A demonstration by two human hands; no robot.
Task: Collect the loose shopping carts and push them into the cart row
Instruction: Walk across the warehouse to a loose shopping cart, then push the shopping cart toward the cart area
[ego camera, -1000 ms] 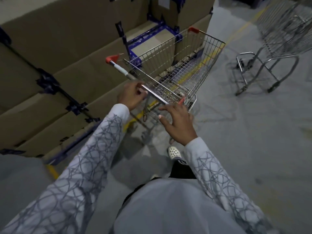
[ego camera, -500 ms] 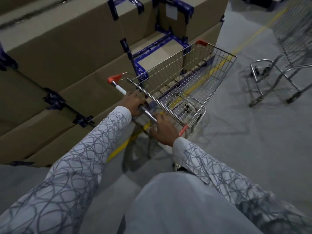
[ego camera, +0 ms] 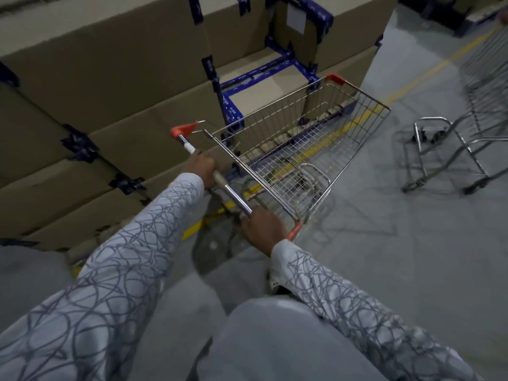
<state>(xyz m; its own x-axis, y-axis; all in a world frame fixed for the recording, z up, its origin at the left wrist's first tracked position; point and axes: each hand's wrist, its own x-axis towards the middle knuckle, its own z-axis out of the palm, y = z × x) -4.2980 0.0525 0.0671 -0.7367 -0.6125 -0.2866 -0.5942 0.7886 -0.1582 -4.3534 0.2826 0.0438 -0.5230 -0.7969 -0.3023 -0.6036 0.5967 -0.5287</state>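
A small wire shopping cart (ego camera: 297,149) with orange corner caps stands on the grey floor in front of me, empty. Its chrome handle bar (ego camera: 232,192) runs from upper left to lower right. My left hand (ego camera: 202,167) grips the bar near its left end. My right hand (ego camera: 264,228) grips the bar near its right orange cap. At the right edge stands the cart row (ego camera: 483,86), blurred, with the chrome base frame (ego camera: 445,158) of its nearest cart showing.
Large cardboard boxes (ego camera: 104,86) with dark blue tape are stacked along the left, close to the cart's left side. A yellow floor line (ego camera: 420,78) runs under the cart toward the back. Grey floor (ego camera: 384,257) spreads out on the right.
My right hand went from reaching with spread fingers to gripping the handle bar. The cart has swung away from the boxes, and the cart row has shifted toward the right edge.
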